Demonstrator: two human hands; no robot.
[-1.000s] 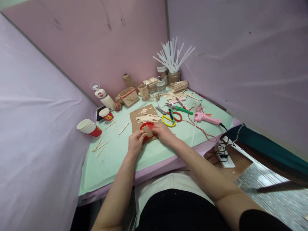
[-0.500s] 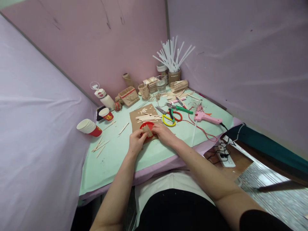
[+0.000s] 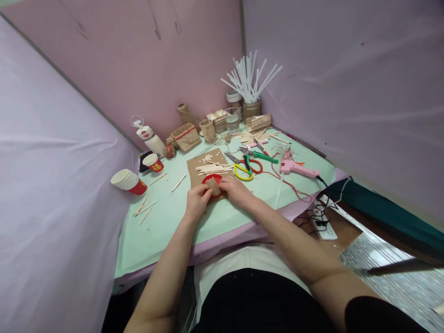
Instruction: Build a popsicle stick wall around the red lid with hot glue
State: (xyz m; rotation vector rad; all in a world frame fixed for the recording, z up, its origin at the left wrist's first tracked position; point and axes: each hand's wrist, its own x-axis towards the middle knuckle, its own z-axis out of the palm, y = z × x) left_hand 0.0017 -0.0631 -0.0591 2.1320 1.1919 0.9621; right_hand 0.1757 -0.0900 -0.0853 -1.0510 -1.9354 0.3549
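Close to the table's near edge, my left hand [image 3: 198, 199] pinches a small tan piece with a stepped edge [image 3: 212, 186]; it looks like short wooden sticks set side by side. The fingers of my right hand [image 3: 236, 189] are closed at its other side, their tips partly hidden. Just behind and under this piece shows a red round dish [image 3: 207, 178], its depth hard to make out. Beneath lies a brown cardboard sheet [image 3: 194, 167], where flat wooden sticks [image 3: 212, 169] and small cut bits [image 3: 207, 158] are spread beyond my hands.
To the right lie scissors [image 3: 247, 172], green-handled pruners [image 3: 265, 157], red cord [image 3: 293, 188] and a pink glue gun [image 3: 296, 169]. Paper cups [image 3: 137, 187], a white bottle [image 3: 155, 144], a stick basket [image 3: 187, 138], and a water glass [image 3: 232, 124] stand left and behind. Glue sticks [image 3: 249, 78] fill a holder.
The view has shifted very slightly. Both hands stay at the tan piece over the red dish, which appears tilted a little differently between my fingers.
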